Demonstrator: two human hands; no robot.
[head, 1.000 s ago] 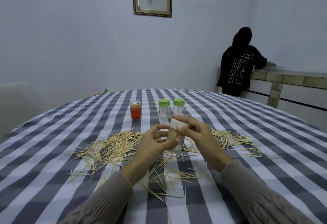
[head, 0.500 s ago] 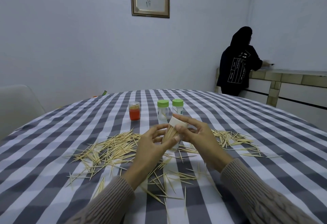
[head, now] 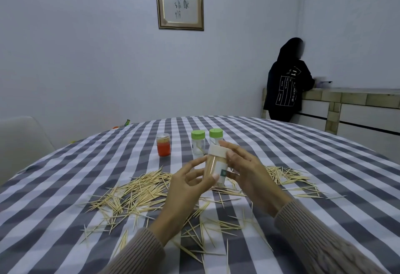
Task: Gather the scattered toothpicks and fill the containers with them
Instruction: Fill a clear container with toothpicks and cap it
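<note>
I see both hands up over the table (head: 303, 154). L hand (head: 190, 183) & R hand (head: 244, 170) grasp the full jar (head: 216, 166), cap on, tilted, mid-air. Toothpicks (head: 138, 191) lie strewn below; three jars (head: 198, 143) stand behind.

You've tipped the white-capped container (head: 216, 166) nearer upright, lifted it higher against the green-lidded jars (head: 206, 143), your left hand (head: 190, 183) fingers loosened off it, right hand (head: 244, 167) now wraps its cap side

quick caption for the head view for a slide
Both hands hold a capped toothpick jar above toothpicks scattered on a checked table.
</note>
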